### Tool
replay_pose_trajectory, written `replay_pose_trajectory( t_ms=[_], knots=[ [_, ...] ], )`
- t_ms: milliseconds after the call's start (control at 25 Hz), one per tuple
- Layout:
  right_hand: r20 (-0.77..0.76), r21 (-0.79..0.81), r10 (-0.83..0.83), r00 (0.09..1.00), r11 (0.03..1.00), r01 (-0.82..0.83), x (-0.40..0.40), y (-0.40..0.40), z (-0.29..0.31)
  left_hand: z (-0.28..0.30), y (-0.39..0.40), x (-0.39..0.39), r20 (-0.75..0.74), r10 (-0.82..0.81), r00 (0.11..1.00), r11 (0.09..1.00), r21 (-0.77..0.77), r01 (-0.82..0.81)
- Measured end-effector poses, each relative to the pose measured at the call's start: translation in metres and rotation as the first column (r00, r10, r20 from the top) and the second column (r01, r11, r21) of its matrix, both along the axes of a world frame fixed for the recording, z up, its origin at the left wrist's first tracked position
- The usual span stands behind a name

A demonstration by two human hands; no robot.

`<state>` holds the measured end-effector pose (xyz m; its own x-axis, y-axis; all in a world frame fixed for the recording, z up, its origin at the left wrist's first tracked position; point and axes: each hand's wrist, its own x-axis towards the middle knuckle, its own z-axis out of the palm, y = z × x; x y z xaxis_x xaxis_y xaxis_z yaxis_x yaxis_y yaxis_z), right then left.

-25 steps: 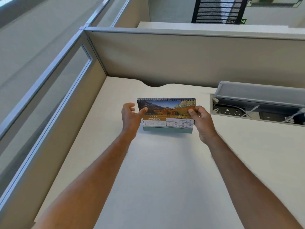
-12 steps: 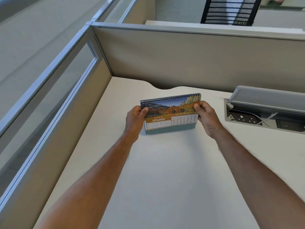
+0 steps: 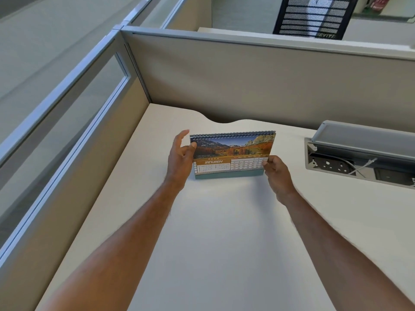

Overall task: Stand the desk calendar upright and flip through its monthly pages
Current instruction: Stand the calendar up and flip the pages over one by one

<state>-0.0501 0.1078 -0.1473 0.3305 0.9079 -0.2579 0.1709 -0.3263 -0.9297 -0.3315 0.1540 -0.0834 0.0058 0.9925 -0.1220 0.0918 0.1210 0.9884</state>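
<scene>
The desk calendar (image 3: 232, 151) stands upright on the white desk (image 3: 220, 232), spiral binding on top, its January page with a mountain photo facing me. My left hand (image 3: 180, 160) is at the calendar's left edge, thumb resting on the page near the top corner, fingers spread behind it. My right hand (image 3: 277, 173) is at the lower right corner, thumb and fingers pinching the page's bottom edge.
Beige cubicle partitions (image 3: 247, 86) wall the desk at the back and left. An open cable tray with a raised grey lid (image 3: 359, 151) is sunk into the desk to the right, with sockets and loose white cables inside. A black mesh chair back (image 3: 312, 16) shows beyond the partition.
My right hand has slid down from the calendar's upper right edge to its lower right corner. My left hand has loosened, its fingers now spread. The calendar stands level.
</scene>
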Motion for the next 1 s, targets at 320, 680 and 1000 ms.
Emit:
replay_pose_trajectory(
  t_ms=[320,680,1000],
  knots=[
    [0.173,-0.015,0.06,0.983,0.998,-0.058,0.004,0.0,-0.008,0.006,0.003,0.002,0.02,0.002,1.0,0.999,-0.046,-0.001],
    [0.146,0.093,-0.217,0.965,0.974,0.205,-0.017,-0.018,-0.003,0.011,0.006,0.002,0.135,0.055,0.989,0.988,-0.15,-0.034],
    [0.097,0.113,-0.273,0.957,0.959,0.262,-0.021,-0.033,0.008,0.01,0.002,0.005,0.183,0.089,0.979,0.984,-0.169,-0.058]
  ],
)
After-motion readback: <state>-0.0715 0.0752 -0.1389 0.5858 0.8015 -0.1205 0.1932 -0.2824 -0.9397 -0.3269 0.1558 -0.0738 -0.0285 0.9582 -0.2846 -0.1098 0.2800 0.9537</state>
